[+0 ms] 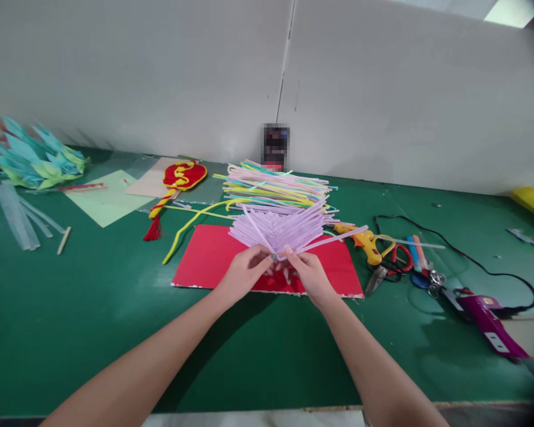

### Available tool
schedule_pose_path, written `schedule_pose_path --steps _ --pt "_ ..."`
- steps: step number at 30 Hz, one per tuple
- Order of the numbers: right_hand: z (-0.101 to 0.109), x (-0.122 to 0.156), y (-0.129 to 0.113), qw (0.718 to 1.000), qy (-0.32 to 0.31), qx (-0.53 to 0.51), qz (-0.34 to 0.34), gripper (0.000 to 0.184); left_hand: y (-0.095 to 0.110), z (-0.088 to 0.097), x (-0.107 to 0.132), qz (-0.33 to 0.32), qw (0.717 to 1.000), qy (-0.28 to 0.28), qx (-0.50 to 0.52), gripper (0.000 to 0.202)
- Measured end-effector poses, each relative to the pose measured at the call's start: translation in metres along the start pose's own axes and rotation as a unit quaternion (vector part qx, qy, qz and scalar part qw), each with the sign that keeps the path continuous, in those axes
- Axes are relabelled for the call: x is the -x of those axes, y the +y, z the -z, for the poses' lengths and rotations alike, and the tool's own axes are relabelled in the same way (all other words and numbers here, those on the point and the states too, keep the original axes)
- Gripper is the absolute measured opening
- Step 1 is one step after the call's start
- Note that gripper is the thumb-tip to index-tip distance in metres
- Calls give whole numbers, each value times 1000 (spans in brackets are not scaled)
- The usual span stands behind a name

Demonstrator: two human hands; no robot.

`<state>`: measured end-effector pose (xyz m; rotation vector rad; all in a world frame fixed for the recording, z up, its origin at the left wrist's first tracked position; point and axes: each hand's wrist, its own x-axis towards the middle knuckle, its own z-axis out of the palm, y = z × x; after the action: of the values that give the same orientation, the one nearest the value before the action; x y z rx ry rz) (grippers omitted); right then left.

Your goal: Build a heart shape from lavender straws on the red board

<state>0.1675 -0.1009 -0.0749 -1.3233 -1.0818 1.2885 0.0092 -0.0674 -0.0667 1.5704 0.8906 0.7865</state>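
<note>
A lilac V-shaped piece (273,228), made of pipe cleaners laid side by side in a herringbone pattern, is held just over a red board (204,255). At its lower point, my left hand (249,267) is closed, thumb and fingers pinching the left side of the tip. Opposite it, my right hand (307,270) pinches the other side, close to a long lilac pipe cleaner (338,237) that sticks out to the right. My lower fingers are partly hidden under the piece.
Behind lies a pile of coloured pipe cleaners (276,185). To the right are a yellow glue gun (367,243), scissors (376,279) and a purple corded tool (489,326). A red fan-shaped ornament (184,176), light green paper (109,201) and a teal craft piece (35,157) lie left.
</note>
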Motion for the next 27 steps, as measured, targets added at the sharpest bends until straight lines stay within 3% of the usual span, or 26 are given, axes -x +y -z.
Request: schedule_pose_path --steps 4,8,12,16,22,27 --pt "-2 1 1 995 20 97 29 57 -2 0 0 -38 994 70 -70 12" --pt "-2 2 -1 992 54 82 78 56 -6 1 -2 -30 986 157 -49 25" --pt "2 1 -4 993 74 57 74 52 -7 2 -3 -10 994 99 -35 14" --pt "0 3 -5 998 25 34 46 50 -3 -3 1 -10 999 26 -24 10" --pt "-4 7 -7 998 -59 -24 -4 49 3 -4 4 -15 1000 0 18 22" --pt "-5 8 -9 995 -43 -88 -15 49 4 -5 4 43 996 6 76 26"
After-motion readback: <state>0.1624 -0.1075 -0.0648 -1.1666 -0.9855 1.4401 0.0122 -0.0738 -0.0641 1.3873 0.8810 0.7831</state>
